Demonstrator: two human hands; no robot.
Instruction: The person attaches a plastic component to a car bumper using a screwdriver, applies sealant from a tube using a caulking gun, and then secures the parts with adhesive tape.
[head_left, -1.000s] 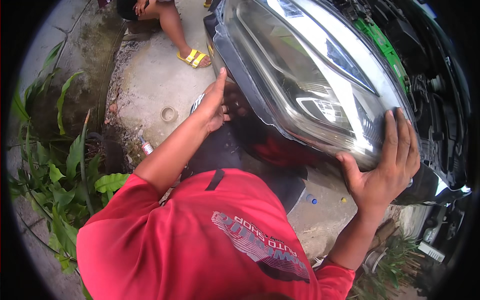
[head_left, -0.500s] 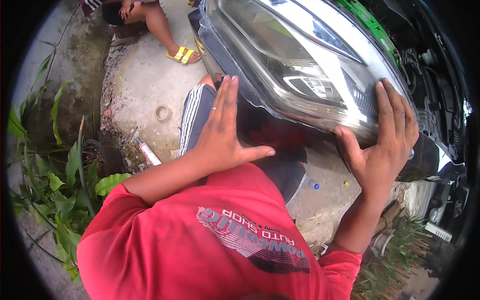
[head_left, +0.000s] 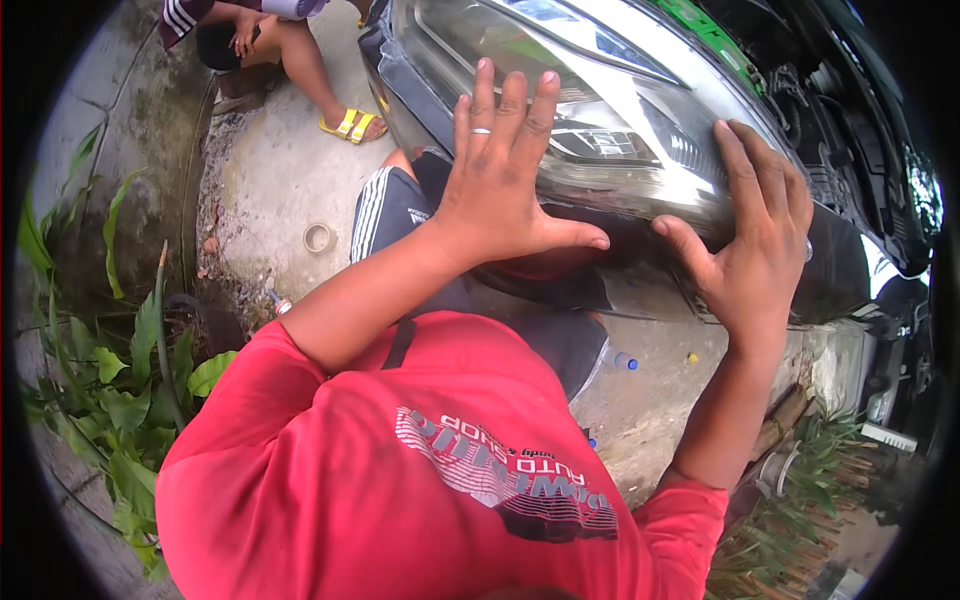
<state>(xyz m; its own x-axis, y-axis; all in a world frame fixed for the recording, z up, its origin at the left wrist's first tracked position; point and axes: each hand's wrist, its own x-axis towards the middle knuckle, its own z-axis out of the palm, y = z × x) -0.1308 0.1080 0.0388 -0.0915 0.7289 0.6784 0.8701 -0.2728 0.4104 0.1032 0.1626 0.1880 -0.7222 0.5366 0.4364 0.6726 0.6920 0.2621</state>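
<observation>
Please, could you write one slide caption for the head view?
Left grip and right grip, both spread open, at a car headlight, a yellow sandal beyond.

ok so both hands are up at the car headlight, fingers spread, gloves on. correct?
Not the gloves: the head view shows the left hand and right hand both bare, with a ring visible on the left. The rest is right: both are up at the car headlight, fingers spread.

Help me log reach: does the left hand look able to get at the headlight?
Likely yes: the left hand, spread open, is in front of the headlight; nothing visible blocks it.
</observation>
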